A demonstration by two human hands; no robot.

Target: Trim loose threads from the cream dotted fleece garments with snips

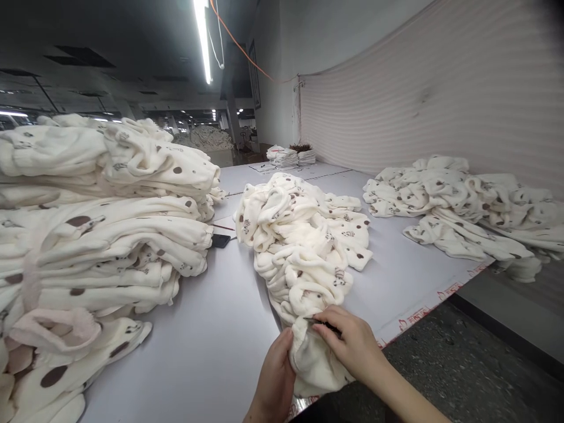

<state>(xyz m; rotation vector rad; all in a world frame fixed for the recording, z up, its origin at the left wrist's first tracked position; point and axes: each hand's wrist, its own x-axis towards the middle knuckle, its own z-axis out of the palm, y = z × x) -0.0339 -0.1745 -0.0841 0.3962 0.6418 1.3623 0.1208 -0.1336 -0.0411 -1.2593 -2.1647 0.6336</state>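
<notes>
A cream fleece garment [319,358] with a soft, plush surface lies at the near edge of the table. My left hand [275,373] grips its edge, thumb on top and fingers underneath. Over the same piece, my right hand [348,338] is closed around a small dark tool [330,326], which looks like thread snips; most of it is hidden by my fingers. Its thin tip meets the fabric. Just beyond my hands, a loose heap of cream garments [304,235] with brown spots and small printed figures runs up the table.
Tall stacked bundles of spotted garments [101,229] stand at the left, one tied with a pale band. Another garment pile [440,191] hangs over the right edge. A dark phone-like object [220,240] lies beside the heap. White stacks [286,156] sit at the far end of the table [211,329].
</notes>
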